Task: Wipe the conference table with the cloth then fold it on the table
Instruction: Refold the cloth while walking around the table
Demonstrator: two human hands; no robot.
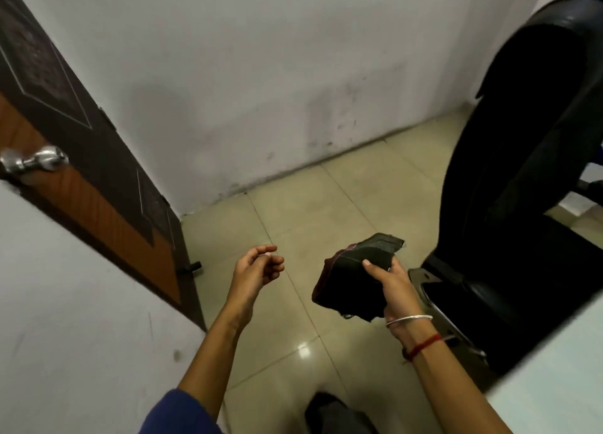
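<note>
A dark cloth, bunched and partly folded with a reddish edge, hangs in the air over the tiled floor. My right hand grips it, thumb on top of the fabric. To its left my left hand is raised, fingers loosely curled and holding nothing, a short gap away from the cloth. A pale table corner shows at the lower right edge.
A black office chair stands close on the right. A brown door with a metal knob is at the left, beside a white wall. Beige floor tiles lie ahead.
</note>
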